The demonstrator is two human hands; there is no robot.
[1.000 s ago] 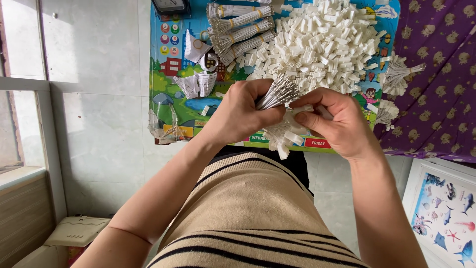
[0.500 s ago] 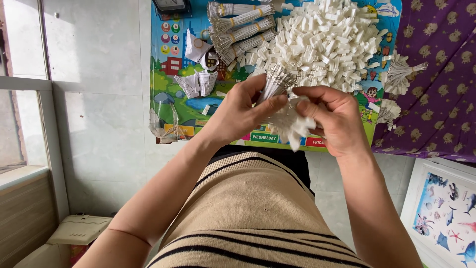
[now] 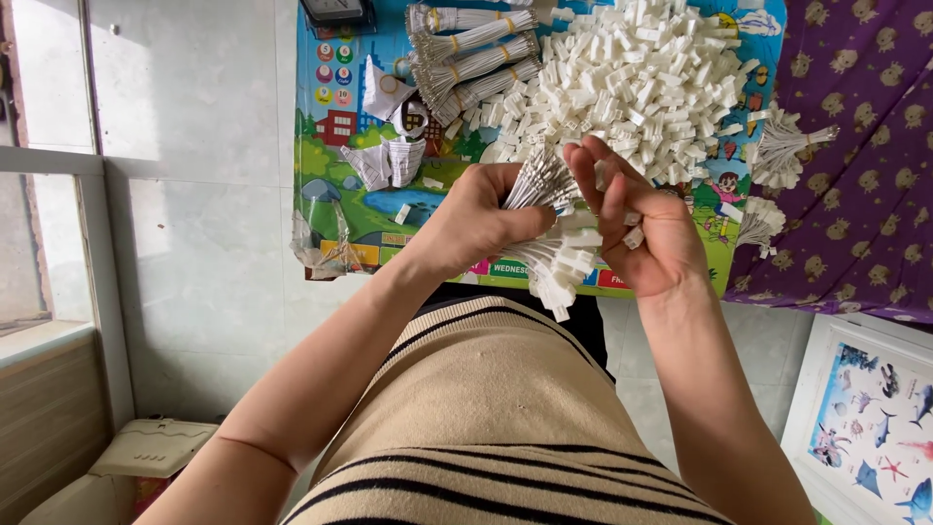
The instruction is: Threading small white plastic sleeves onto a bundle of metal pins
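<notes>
Gripping a bundle of thin white wires (image 3: 544,180), the left hand (image 3: 476,219) is closed around its middle, with the wires fanned upward and their white plastic connectors (image 3: 564,267) hanging in a cluster below the fist. The right hand (image 3: 646,228) is held just beside the bundle, half open, with a few small white connector pieces (image 3: 632,236) cupped loosely against the palm and its fingertips touching the wire ends.

Farther away, a large heap of loose white connectors (image 3: 641,83) is spread over a colourful picture mat (image 3: 340,165). Banded wire bundles (image 3: 471,49) lie at the far left of the heap, and more finished bundles (image 3: 782,146) lie at its right edge, next to a purple patterned cloth (image 3: 855,146).

Several faults are judged possible. Because the pieces are only cupped, they could slip out and drop to the floor. A slack left grip could let single wires slide out of the fan. A wire end could also bend if a connector is pushed on at an angle.
</notes>
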